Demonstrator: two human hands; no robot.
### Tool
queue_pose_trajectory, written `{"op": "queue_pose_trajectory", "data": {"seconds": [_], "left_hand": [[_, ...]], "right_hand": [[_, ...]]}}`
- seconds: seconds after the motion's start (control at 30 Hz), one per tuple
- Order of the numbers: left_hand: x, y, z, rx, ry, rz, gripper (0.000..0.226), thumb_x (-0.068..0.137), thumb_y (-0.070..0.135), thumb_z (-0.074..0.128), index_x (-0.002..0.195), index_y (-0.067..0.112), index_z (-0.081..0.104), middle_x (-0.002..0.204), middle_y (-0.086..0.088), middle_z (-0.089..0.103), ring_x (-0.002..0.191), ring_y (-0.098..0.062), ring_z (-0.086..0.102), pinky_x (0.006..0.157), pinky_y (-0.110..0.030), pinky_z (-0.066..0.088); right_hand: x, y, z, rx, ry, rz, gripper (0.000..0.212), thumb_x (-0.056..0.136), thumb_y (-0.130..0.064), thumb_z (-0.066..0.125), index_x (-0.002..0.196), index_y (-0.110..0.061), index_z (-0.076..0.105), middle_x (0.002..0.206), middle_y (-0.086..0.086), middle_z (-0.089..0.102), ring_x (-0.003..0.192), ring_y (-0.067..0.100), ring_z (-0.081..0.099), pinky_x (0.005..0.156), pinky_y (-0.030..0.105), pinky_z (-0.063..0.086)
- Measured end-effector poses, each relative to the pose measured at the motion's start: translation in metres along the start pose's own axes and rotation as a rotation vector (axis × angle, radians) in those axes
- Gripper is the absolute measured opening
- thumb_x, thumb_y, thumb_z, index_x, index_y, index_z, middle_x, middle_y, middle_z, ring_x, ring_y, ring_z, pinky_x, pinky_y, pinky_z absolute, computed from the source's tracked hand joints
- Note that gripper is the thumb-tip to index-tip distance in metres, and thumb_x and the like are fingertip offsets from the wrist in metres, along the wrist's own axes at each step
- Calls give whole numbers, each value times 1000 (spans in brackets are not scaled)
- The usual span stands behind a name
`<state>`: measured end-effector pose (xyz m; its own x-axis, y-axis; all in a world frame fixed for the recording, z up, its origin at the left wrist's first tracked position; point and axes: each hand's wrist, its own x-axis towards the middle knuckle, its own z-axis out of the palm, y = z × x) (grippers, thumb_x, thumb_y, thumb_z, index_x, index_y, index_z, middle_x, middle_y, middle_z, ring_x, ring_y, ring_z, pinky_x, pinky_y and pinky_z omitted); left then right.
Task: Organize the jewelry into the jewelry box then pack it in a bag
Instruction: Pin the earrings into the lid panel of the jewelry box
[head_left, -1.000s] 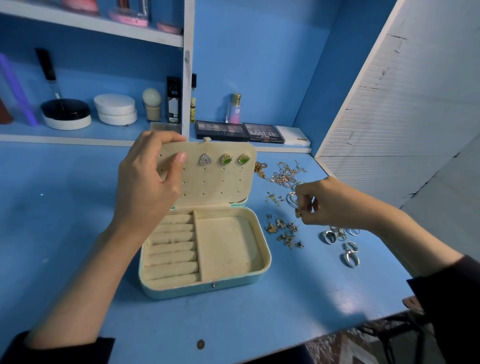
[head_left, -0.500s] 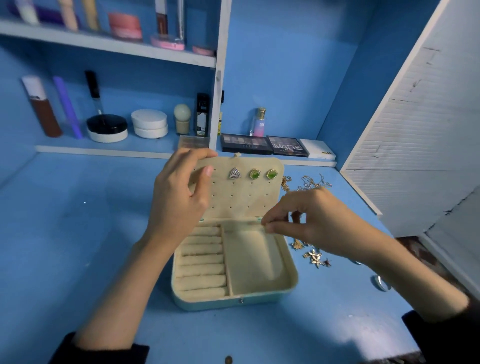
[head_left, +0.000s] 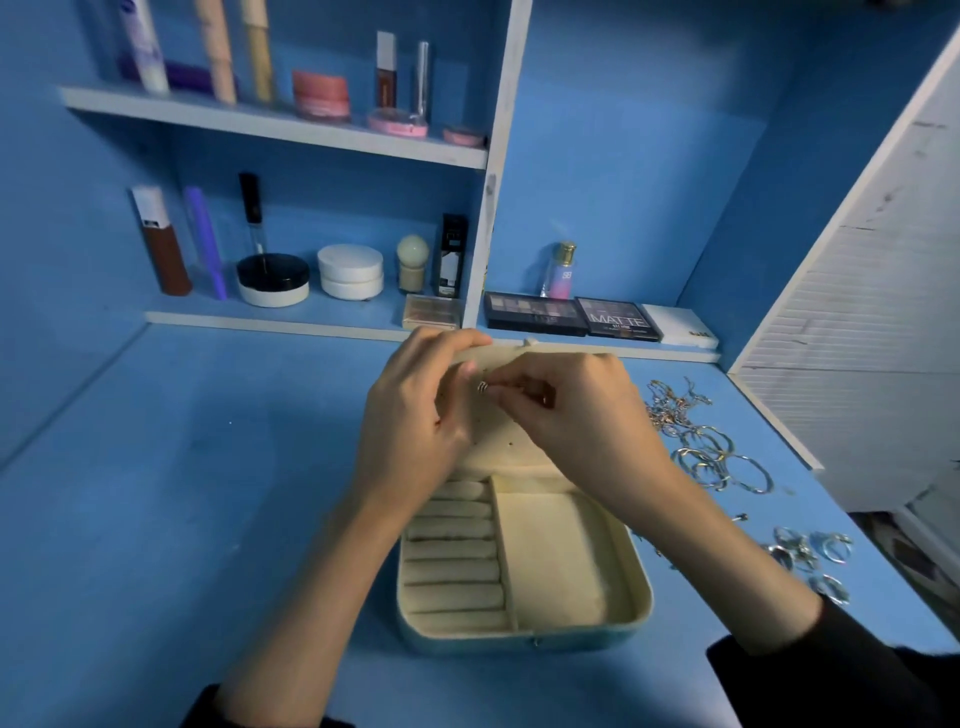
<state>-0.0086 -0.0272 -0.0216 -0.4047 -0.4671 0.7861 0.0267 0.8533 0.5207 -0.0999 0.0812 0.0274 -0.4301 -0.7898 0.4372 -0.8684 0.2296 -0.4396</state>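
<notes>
An open jewelry box (head_left: 641, 597) with a cream lining sits on the blue desk, its lid (head_left: 498, 441) standing upright at the back. My left hand (head_left: 415, 415) grips the lid's top left edge. My right hand (head_left: 566, 410) pinches a small silver earring (head_left: 483, 386) against the lid's perforated panel. The earrings pinned on the lid are hidden behind my hands. The ring rolls (head_left: 452, 566) and the open compartment (head_left: 558, 556) hold nothing. Loose chains (head_left: 675, 402), bangles (head_left: 722, 460) and rings (head_left: 810, 553) lie on the desk to the right.
Behind the box, eyeshadow palettes (head_left: 571, 314) lie on a low ledge. Shelves above carry cosmetic jars (head_left: 350, 270), bottles and tubes. A white panel (head_left: 857, 338) bounds the desk on the right. The desk's right edge runs near the rings.
My right hand rose from the box's rear edge to the lid with the small earring. It now meets my left hand there. The view has tilted up and to the left.
</notes>
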Motion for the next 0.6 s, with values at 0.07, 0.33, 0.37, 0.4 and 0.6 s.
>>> {"op": "queue_pose_trajectory", "data": {"seconds": [0.07, 0.33, 0.37, 0.4, 0.6], "left_hand": [[0, -1, 0, -1, 1, 5, 23, 90, 5, 53, 109, 6, 65, 102, -4, 63, 92, -11, 57, 78, -13, 42], [0, 0, 1, -5, 8, 2, 24, 88, 2, 54, 109, 7, 65, 101, -3, 63, 91, -11, 57, 76, -15, 43], [0, 1, 1, -9, 7, -2, 25, 87, -1, 54, 108, 8, 65, 101, -3, 63, 92, -12, 58, 76, -16, 44], [0, 1, 0, -14, 5, -7, 26, 86, -2, 55, 108, 8, 65, 101, -2, 63, 92, -12, 58, 77, -18, 46], [0, 4, -1, -47, -1, -20, 29, 83, 0, 54, 108, 8, 65, 102, -1, 63, 95, -14, 60, 79, -22, 48]], "right_hand": [[1, -1, 2, 15, 0, 19, 14, 86, -24, 64, 94, -27, 75, 45, -18, 35, 57, 11, 38, 59, 29, 30], [1, -6, 6, -64, 63, 65, 13, 86, -32, 63, 91, -26, 73, 47, -14, 34, 60, 14, 40, 57, 29, 29], [1, -8, 7, -87, 91, 54, 12, 86, -32, 63, 90, -25, 72, 48, -14, 35, 61, 15, 43, 56, 29, 29], [0, -9, 7, -112, 125, 37, 10, 85, -32, 64, 87, -24, 71, 51, -14, 38, 61, 18, 47, 55, 30, 29], [-1, -11, 12, -227, 287, -58, 11, 79, -29, 65, 77, -18, 67, 63, -5, 57, 57, 24, 56, 46, 28, 35]]}}
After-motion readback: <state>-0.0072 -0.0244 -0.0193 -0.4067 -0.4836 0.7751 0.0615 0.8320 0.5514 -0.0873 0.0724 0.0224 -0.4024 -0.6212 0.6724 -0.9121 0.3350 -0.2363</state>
